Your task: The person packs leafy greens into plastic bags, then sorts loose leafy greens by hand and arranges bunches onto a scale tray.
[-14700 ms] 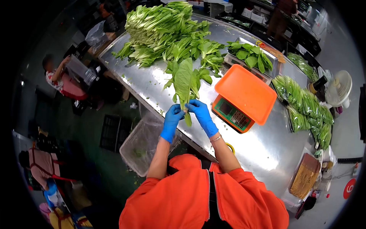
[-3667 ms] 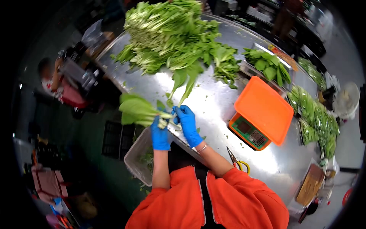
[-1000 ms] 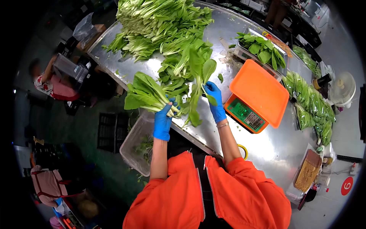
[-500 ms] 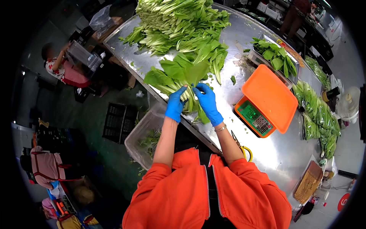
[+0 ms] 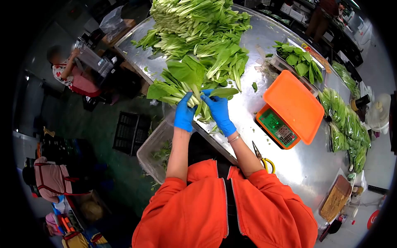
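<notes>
My left hand (image 5: pixel 184 112), in a blue glove, is closed round the stems of a bunch of leafy greens (image 5: pixel 173 85) near the table's front left edge. Beside it my right hand (image 5: pixel 218 108), also gloved in blue, has its fingers bent round a leafy stalk (image 5: pixel 224 92) whose leaf points right. Loose greens lie behind both hands, joining a large heap of greens (image 5: pixel 194 29) at the back of the metal table (image 5: pixel 289 165). An orange scale (image 5: pixel 293 106) with a lit display stands to the right. Scissors (image 5: pixel 264 158) with yellow handles lie in front of it.
A pale bin (image 5: pixel 149 155) holding leaf scraps stands below the table edge, near a black crate (image 5: pixel 131 133). Behind the scale is a tray of greens (image 5: pixel 300 62); bagged greens (image 5: pixel 347 128) and a fan (image 5: pixel 378 111) are at right. Other people are at the left and top right.
My hands have shifted slightly left against the table since half a second ago. The leaf at my right hand now points right. Earlier, my hands were farther apart, each with greens.
</notes>
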A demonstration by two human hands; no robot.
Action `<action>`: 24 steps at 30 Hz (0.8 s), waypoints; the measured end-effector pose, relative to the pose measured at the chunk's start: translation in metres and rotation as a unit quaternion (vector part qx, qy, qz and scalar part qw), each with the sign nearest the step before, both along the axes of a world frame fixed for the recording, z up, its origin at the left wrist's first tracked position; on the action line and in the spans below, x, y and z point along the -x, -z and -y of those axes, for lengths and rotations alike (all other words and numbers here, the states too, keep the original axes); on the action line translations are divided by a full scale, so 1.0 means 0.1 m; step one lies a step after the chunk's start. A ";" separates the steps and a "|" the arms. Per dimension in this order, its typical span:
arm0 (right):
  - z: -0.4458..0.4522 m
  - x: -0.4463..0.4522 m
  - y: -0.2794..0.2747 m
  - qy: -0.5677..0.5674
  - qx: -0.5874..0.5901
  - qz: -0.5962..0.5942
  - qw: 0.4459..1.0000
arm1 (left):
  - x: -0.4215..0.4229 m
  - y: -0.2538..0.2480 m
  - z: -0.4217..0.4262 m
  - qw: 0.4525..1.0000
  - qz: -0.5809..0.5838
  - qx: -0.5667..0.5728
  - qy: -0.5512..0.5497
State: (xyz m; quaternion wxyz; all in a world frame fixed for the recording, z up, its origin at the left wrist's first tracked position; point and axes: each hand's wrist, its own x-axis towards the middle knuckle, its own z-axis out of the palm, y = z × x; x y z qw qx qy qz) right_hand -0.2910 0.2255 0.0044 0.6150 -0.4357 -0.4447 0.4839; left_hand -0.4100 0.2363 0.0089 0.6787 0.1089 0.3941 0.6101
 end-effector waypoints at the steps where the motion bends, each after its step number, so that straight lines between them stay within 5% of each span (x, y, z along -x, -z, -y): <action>1: 0.00 0.02 0.01 -0.002 -0.001 0.000 1.000 | 0.01 -0.03 0.03 1.000 -0.014 0.014 -0.005; 3: 0.02 0.05 -0.01 -0.050 -0.079 -0.001 0.996 | 0.08 0.02 0.08 1.000 -0.014 -0.010 -0.004; 11: 0.20 0.06 -0.17 -0.166 -0.082 0.145 0.972 | 0.40 -0.07 0.28 0.986 -0.068 -0.039 0.146; 14: 0.35 0.12 -0.26 -0.165 -0.204 0.141 0.955 | 0.66 0.19 0.15 0.992 0.061 0.032 0.101; 17: 0.48 0.18 -0.39 -0.128 -0.225 0.124 0.958 | 0.85 -0.09 0.17 0.994 0.098 -0.005 -0.041; 19: 0.46 0.35 -0.20 -0.110 -0.094 -0.049 0.988 | 1.12 -0.05 0.16 0.983 0.141 -0.090 -0.077; 22: 0.42 0.52 0.11 -0.188 -0.041 -0.022 0.981 | 1.26 -0.17 0.29 0.972 0.167 -0.135 -0.095; 23: 0.45 0.50 0.16 -0.244 -0.066 0.258 0.933 | 1.26 -0.21 0.34 0.972 0.162 -0.144 -0.093; 24: 0.46 0.49 0.08 -0.275 -0.088 0.518 0.805 | 1.25 -0.23 0.35 0.971 0.159 -0.154 -0.088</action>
